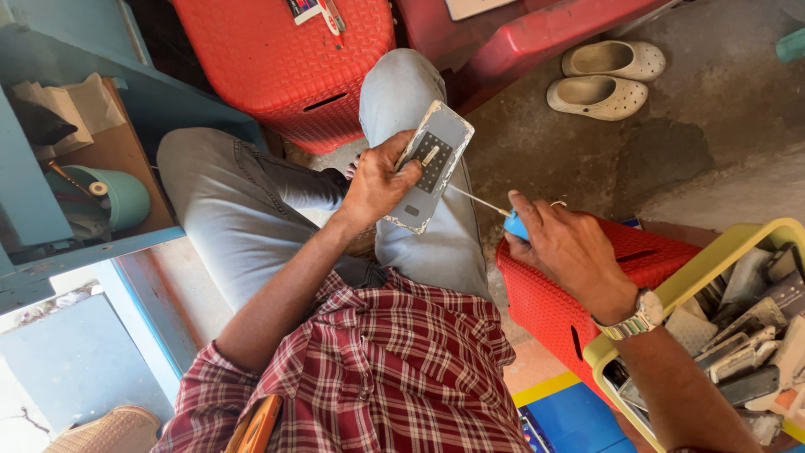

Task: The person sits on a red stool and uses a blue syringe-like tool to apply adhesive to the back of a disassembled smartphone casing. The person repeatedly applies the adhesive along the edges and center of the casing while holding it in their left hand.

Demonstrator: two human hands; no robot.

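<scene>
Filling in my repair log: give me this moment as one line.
left hand: holds phone back panel | right hand: holds screwdriver, tip at panel | nearby: yellow bin of phone parts

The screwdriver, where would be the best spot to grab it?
Grab the screwdriver by its blue handle, coming from the right, as the right hand does. The thin metal shaft points left toward the phone in the left hand, so the thick handle end is the free, easy part to wrap fingers around.
</scene>
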